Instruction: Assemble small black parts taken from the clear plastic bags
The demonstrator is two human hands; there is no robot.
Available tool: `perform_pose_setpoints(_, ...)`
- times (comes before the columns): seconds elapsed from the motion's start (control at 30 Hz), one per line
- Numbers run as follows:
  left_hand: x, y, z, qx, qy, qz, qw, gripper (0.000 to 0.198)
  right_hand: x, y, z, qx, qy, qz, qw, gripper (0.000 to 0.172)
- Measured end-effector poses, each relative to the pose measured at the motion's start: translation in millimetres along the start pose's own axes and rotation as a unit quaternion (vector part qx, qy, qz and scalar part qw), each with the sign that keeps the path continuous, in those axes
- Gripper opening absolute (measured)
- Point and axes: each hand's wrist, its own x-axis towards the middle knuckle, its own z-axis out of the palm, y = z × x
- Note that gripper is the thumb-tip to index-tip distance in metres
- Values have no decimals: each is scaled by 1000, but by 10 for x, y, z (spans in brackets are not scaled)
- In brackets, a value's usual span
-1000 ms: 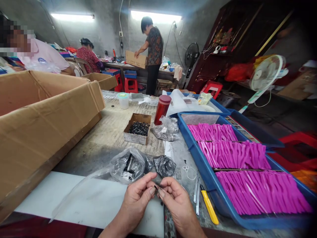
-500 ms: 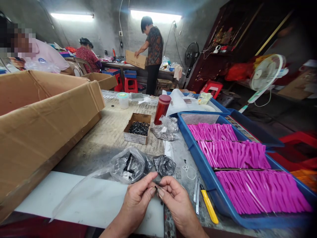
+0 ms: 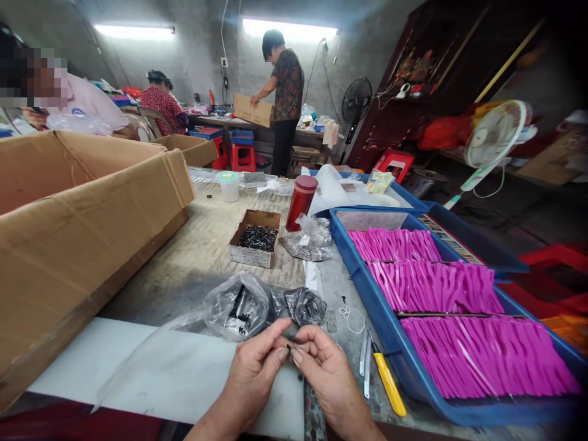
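Observation:
Close together over the near edge of the table, my left hand (image 3: 257, 367) and my right hand (image 3: 328, 367) pinch a tiny black part (image 3: 289, 347) between their fingertips. Its exact kind is too small to make out. Just beyond my left hand lies an open clear plastic bag (image 3: 215, 312) with small black pieces in it. A crumpled dark bag (image 3: 310, 306) sits right beyond the fingertips. Under my left hand is a white sheet (image 3: 184, 373).
A blue tray (image 3: 342, 245) of magenta strips (image 3: 487, 355) stands at right. Beside it lie a yellow-handled tool (image 3: 389, 386) and metal strips (image 3: 366, 367). A small box (image 3: 250, 256) of black pins, a red flask (image 3: 301, 202) and a large carton (image 3: 92, 245) stand further off. Co-workers are behind.
Both hands stay nearly where they were, still pinching the tiny black part. The view has shifted very slightly.

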Motion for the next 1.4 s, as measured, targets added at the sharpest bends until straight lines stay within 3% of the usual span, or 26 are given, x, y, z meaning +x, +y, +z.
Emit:
perform_pose_setpoints(0.13,11,17,8,-88,-1,-50,995,37,-4,-6,2,19,12,10,1000,27)
perform_pose_setpoints(0.3,53,90,3,-155,7,-103,982,43,20,-101,-82,-13,45,2,999,25)
perform_pose_setpoints(0.43,206,219,-151,-155,33,-100,982,47,49,-203,-187,-32,85,0,996,27)
perform_pose_setpoints(0.57,548,380,-462,-91,76,-70,991,50,58,-217,-270,-47,125,-10,991,28)
perform_pose_setpoints(0.7,1041,397,-733,83,117,5,990,46,67,-120,-267,-48,136,-16,989,28)
perform_pose_setpoints(0.8,1397,329,-829,124,134,21,983,47,75,-38,-222,-27,146,-25,989,28)
perform_pose_setpoints(0.9,1594,299,-847,153,141,30,978,51,73,-10,-209,-15,150,-24,988,28)
perform_pose_setpoints(1.0,1531,339,-828,184,149,40,971,50,62,-46,-259,-25,146,-10,989,28)
perform_pose_setpoints(1.17,979,432,-793,226,105,42,967,27,54,-133,-379,-62,132,12,989,29)
perform_pose_setpoints(1.3,570,402,-786,340,11,18,940,18,70,-172,-422,-100,150,-6,984,27)
perform_pose_setpoints(1.4,452,320,-763,423,-89,11,901,23,89,-187,-434,-117,152,-12,981,26)
